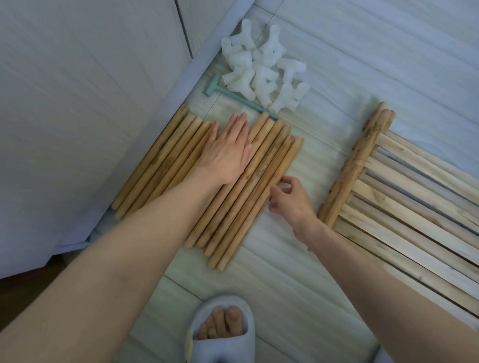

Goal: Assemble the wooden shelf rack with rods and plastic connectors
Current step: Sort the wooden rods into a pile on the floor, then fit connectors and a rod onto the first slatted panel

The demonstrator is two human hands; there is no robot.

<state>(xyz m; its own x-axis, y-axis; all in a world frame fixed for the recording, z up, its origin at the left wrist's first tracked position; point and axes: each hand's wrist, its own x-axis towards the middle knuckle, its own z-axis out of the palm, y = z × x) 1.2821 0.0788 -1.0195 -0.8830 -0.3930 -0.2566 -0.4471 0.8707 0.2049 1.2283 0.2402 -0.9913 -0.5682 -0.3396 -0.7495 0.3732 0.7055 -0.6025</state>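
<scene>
The building had hardly begun; nothing was joined yet, as far as could be seen. The wooden rods (205,180) lay side by side in a flat row on the floor (292,275), close to the white wall (65,106) on the left; the plastic connectors (263,70) sat in a loose white pile beyond the far ends of the rods, with no rod pushed into any of them. The slatted shelf panels (415,201) lay stacked flat at the right, well apart from the rods.

The left hand (226,151) lay flat on the row with its fingers straight, pressing the rods down; the right hand (288,198) was at the right edge of the row, fingers curled toward the outermost rod, though whether it really pinched that rod could not be told.

A small green mallet (240,99) lay between the connectors and the rods; a foot in a pale slipper (223,333) stood near the bottom; nothing seemed to block the way. All the joining was still left to do.
</scene>
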